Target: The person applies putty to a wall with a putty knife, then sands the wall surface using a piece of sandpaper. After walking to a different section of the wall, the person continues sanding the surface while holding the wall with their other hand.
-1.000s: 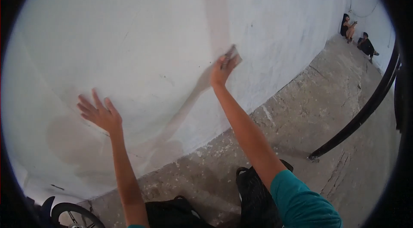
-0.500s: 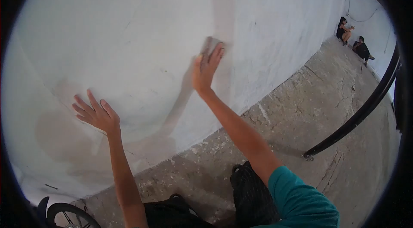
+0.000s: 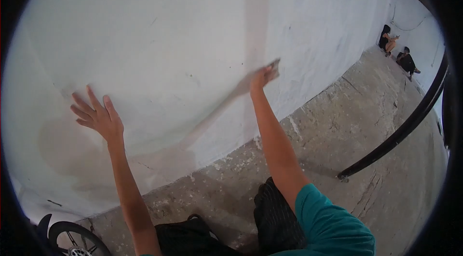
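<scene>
Against the pale painted wall [image 3: 207, 24], my left hand [image 3: 99, 118] lies flat with its fingers spread and nothing in it. My right hand [image 3: 260, 78] is farther right on the same wall, its fingers closed on a small, flat grey-brown piece [image 3: 274, 69] that looks like folded sandpaper. The piece sticks out past the fingertips, close to the wall; slight blur hides its exact edges. Shadows of both arms fall across the wall.
A worn concrete floor [image 3: 333, 125] meets the wall. A curved black pole [image 3: 400, 135] rises on the right. A spoked wheel [image 3: 77, 239] stands at the lower left. Two people [image 3: 398, 53] sit by the far corner.
My right hand has swept right and slightly down along the wall, turning so the flat piece points right. My left hand, still spread on the wall, appears slightly farther left and higher.
</scene>
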A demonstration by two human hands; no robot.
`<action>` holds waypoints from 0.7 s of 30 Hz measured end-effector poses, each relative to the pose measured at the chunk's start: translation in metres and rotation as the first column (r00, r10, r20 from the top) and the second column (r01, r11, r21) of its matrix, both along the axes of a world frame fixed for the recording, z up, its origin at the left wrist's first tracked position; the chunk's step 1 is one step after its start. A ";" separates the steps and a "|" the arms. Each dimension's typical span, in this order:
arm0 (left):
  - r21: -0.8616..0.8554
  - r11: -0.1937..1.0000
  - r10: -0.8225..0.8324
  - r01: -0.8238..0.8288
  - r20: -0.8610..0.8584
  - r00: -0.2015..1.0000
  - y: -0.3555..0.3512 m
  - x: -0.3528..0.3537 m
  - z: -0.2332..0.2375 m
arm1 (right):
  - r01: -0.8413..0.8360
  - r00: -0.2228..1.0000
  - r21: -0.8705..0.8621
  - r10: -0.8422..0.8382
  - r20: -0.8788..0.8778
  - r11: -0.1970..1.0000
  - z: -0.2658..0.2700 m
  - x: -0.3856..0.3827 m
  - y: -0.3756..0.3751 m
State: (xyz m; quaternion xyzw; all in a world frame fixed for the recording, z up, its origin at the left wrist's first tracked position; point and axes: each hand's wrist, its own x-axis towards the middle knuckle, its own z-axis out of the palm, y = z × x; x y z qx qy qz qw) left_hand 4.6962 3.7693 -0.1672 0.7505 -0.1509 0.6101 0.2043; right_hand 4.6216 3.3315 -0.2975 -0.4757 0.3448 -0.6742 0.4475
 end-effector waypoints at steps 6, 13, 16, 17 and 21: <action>0.004 1.000 0.010 -0.009 -0.175 0.985 0.003 0.001 0.015 | 0.040 0.995 -0.010 -0.041 -0.091 0.999 0.019 0.009 0.050; -0.008 0.995 -0.093 0.097 -0.384 0.918 -0.001 -0.021 0.028 | -0.229 0.969 -0.476 0.153 -0.192 0.849 0.089 -0.031 0.071; 0.004 0.995 -0.089 0.097 -0.369 0.925 -0.002 -0.021 0.026 | -0.001 1.000 -0.251 0.002 0.006 0.968 0.023 -0.002 0.006; 0.002 0.995 -0.089 0.097 -0.371 0.924 -0.002 -0.020 0.024 | -0.015 0.999 -0.141 0.019 0.032 0.990 0.004 -0.007 0.003; 0.013 0.998 -0.060 0.068 -0.329 0.942 -0.002 -0.015 0.023 | -0.099 0.995 0.533 0.069 0.076 0.840 -0.167 0.018 -0.028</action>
